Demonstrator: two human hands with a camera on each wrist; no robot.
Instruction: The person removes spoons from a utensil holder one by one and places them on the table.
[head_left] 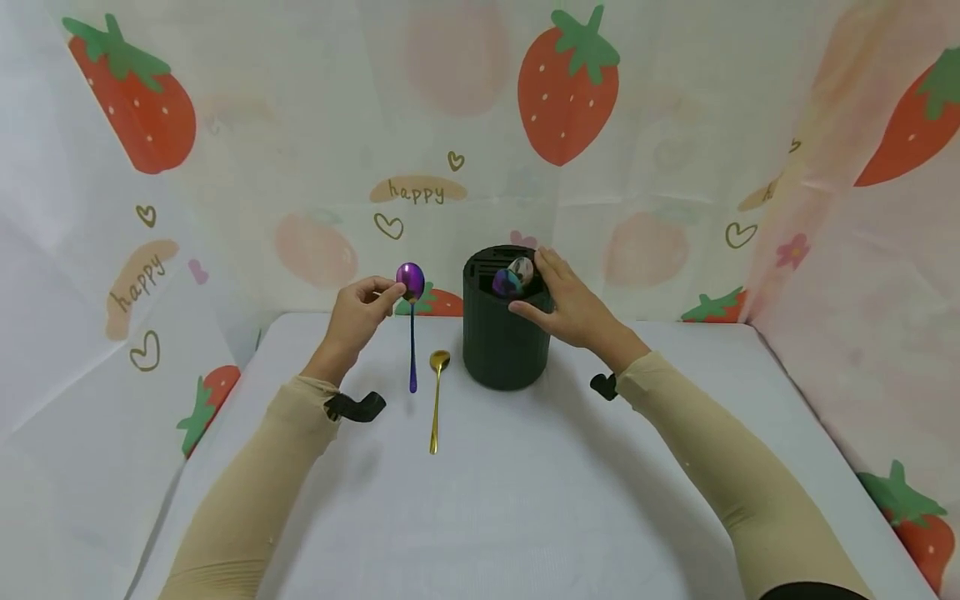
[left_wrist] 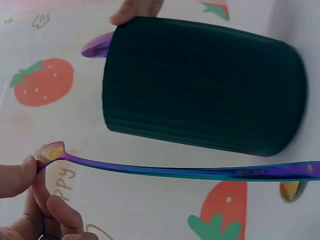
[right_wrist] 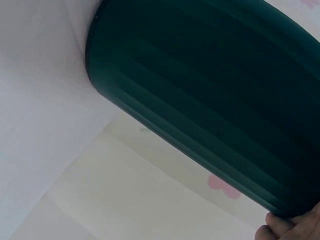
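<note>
Between thumb and fingertips my left hand (head_left: 358, 315) pinches a purple-blue metallic spoon (head_left: 412, 333) by its bowl. The spoon hangs upright, handle down, left of a dark green ribbed utensil holder (head_left: 504, 346). My right hand (head_left: 573, 304) rests on the holder's right rim, fingers extended along the far side and thumb at the front. Out of the holder's top stick a purple-blue spoon bowl (head_left: 507, 284) and a silver one (head_left: 521, 268); their handles are hidden inside. A gold spoon (head_left: 436, 400) lies on the table in front of the holder, bowl away from me.
The table (head_left: 480, 517) has a white cover. Strawberry-printed cloth (head_left: 330, 125) stands behind it and along both sides. The holder's slotted top section (head_left: 495, 258) faces the back. Black wrist straps (head_left: 356, 407) sit over both beige sleeves.
</note>
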